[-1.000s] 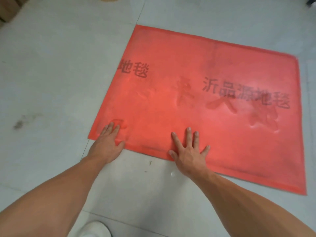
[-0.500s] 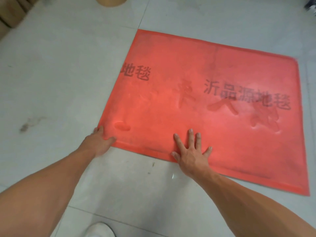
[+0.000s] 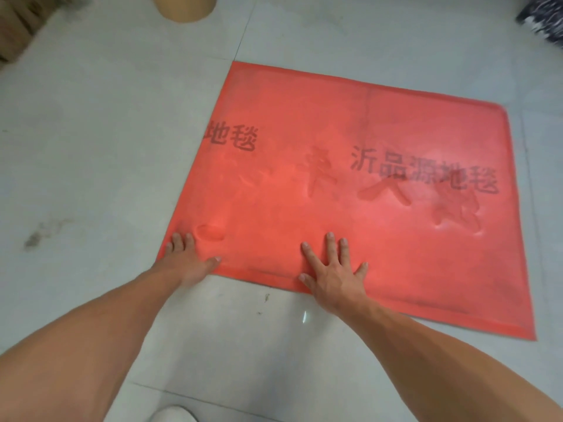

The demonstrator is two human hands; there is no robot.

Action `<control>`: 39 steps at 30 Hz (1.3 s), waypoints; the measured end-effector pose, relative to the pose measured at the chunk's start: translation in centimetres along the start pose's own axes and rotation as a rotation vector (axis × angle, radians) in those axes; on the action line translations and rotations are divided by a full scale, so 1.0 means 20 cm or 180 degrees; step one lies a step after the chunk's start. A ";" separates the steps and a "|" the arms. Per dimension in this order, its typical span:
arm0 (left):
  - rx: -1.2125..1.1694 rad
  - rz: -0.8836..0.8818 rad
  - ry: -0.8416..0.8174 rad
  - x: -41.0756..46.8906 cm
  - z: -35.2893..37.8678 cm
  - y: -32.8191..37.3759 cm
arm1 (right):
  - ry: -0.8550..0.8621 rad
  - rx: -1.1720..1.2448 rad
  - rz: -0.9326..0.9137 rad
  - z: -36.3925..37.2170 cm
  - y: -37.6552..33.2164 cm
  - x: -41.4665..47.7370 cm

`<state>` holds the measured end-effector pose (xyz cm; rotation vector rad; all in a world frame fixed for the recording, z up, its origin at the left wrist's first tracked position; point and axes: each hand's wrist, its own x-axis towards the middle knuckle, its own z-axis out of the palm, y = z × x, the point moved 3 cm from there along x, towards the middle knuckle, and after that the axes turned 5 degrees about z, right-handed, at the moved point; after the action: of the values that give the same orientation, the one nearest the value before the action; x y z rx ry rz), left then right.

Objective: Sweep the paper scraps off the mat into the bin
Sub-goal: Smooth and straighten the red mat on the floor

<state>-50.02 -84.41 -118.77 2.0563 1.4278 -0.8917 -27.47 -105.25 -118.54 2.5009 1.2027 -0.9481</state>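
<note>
Red printed mat (image 3: 350, 190) flat on floor

A pale grey tiled floor (image 3: 106, 132) is stretching out on every side of the left hand (image 3: 185, 263). A dark grey smudge (image 3: 36, 236) is marking a tile well to the left of that hand. Small dark specks (image 3: 267, 297) are lying on the tile between it and the right hand (image 3: 335, 275), nearer the person. A white rounded shoe toe (image 3: 172, 414) is showing well behind the left hand. Blurred brown cardboard boxes (image 3: 21, 22) are sitting far ahead and left of it. A dark blue-and-white patterned object (image 3: 545, 19) is sitting far ahead and right of the right hand, cut by the frame.
</note>
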 end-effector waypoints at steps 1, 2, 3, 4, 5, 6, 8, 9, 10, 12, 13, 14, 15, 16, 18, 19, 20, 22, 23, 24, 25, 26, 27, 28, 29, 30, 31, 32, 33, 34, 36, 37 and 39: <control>-0.0002 -0.0021 -0.0045 0.01 -0.05 0.00 | -0.0024 0.0067 -0.0011 -0.01 0.00 0.00; -0.0025 -0.0011 -0.0003 0.01 -0.09 0.00 | -0.0049 0.0139 -0.0019 -0.02 0.01 0.00; -0.0042 0.0024 0.0134 0.01 -0.12 0.01 | -0.0049 0.0214 -0.0026 -0.03 0.01 0.00; -0.0050 0.0079 0.0276 0.01 -0.12 0.03 | -0.0018 0.0296 -0.0024 -0.05 0.02 0.00; -0.0012 0.0126 0.0346 0.00 -0.11 0.05 | 0.0025 0.0371 -0.0009 -0.05 0.02 -0.01; 0.0065 0.0212 0.0365 0.00 -0.07 0.07 | 0.0071 0.0433 0.0028 -0.06 0.04 -0.02; 0.0273 0.0304 0.0224 0.00 0.03 0.12 | 0.0133 0.0493 0.0115 -0.05 0.07 -0.02; 0.0381 0.0269 0.0152 0.00 0.06 0.13 | 0.0141 0.0511 0.0147 -0.04 0.09 -0.03; 0.0485 0.0239 0.0056 0.02 0.08 0.14 | 0.0147 0.0515 0.0144 -0.03 0.11 -0.03; 0.0689 0.0168 -0.0123 0.03 0.05 0.16 | 0.0193 0.0526 0.0101 -0.03 0.16 -0.05; 0.0724 0.0103 -0.0216 0.02 0.02 0.17 | 0.0242 0.0568 0.0104 -0.04 0.19 -0.06; 0.0763 0.0058 -0.0284 0.01 -0.01 0.18 | 0.0302 0.0652 0.0133 -0.03 0.21 -0.05; 0.0739 0.0034 -0.0308 0.00 -0.04 0.21 | 0.0361 0.0751 0.0174 -0.03 0.24 -0.05; 0.0711 0.0128 -0.0231 -0.01 -0.07 0.26 | 0.0428 0.0830 0.0216 -0.04 0.27 -0.05; 0.0764 0.0459 0.0271 -0.05 -0.09 0.40 | 0.0592 0.0862 0.0356 -0.05 0.37 -0.06; 0.0795 0.0647 0.0592 -0.07 -0.08 0.48 | 0.0648 0.0845 0.0476 -0.06 0.43 -0.08; 0.0796 0.0872 0.0772 -0.10 -0.06 0.56 | 0.0676 0.0819 0.0602 -0.06 0.49 -0.09; 0.0735 0.1441 0.0630 -0.16 0.05 0.75 | 0.0683 0.0786 0.0859 -0.06 0.62 -0.12; 0.0747 0.1695 0.0477 -0.20 0.11 0.86 | 0.0661 0.0781 0.0980 -0.05 0.68 -0.13; 0.0797 0.1867 0.0359 -0.24 0.18 0.97 | 0.0619 0.0800 0.1082 -0.03 0.73 -0.14; 0.0818 0.1857 0.0285 -0.27 0.22 1.04 | 0.0561 0.0832 0.1154 -0.02 0.77 -0.14; 0.0809 0.1812 0.0253 -0.28 0.26 1.09 | 0.0497 0.0885 0.1213 0.01 0.81 -0.13; 0.0860 0.1684 0.0202 -0.28 0.28 1.11 | 0.0457 0.0920 0.1245 0.03 0.83 -0.13; 0.0897 0.1619 0.0187 -0.26 0.30 1.11 | 0.0447 0.0915 0.1251 0.05 0.84 -0.12; 0.0985 0.1558 0.0112 -0.22 0.31 1.10 | 0.0464 0.0889 0.1243 0.06 0.83 -0.11; 0.1075 0.1554 0.0033 -0.20 0.30 1.08 | 0.0487 0.0874 0.1229 0.06 0.83 -0.11; 0.1171 0.1588 -0.0021 -0.18 0.29 1.08 | 0.0488 0.0902 0.1221 0.05 0.82 -0.11; 0.1298 0.1655 -0.0013 -0.18 0.27 1.10 | 0.0459 0.0961 0.1211 0.04 0.83 -0.11; 0.1393 0.1697 -0.0043 -0.19 0.26 1.13 | 0.0423 0.1038 0.1190 0.02 0.84 -0.11; 0.1476 0.1736 -0.0080 -0.20 0.24 1.15 | 0.0410 0.1124 0.1182 0.01 0.86 -0.12; 0.1524 0.1787 -0.0098 -0.24 0.21 1.20 | 0.0525 0.1274 0.1249 0.00 0.92 -0.12; 0.1504 0.1812 -0.0099 -0.26 0.19 1.22 | 0.0622 0.1256 0.1333 0.00 0.96 -0.12; 0.1475 0.1836 -0.0099 -0.26 0.20 1.20 | 0.0773 0.1118 0.1581 0.00 1.04 -0.15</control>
<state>-29.62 -98.66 -117.03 2.5717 0.5655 -1.0487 -13.02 -120.59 -118.50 3.0469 0.4332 -0.7887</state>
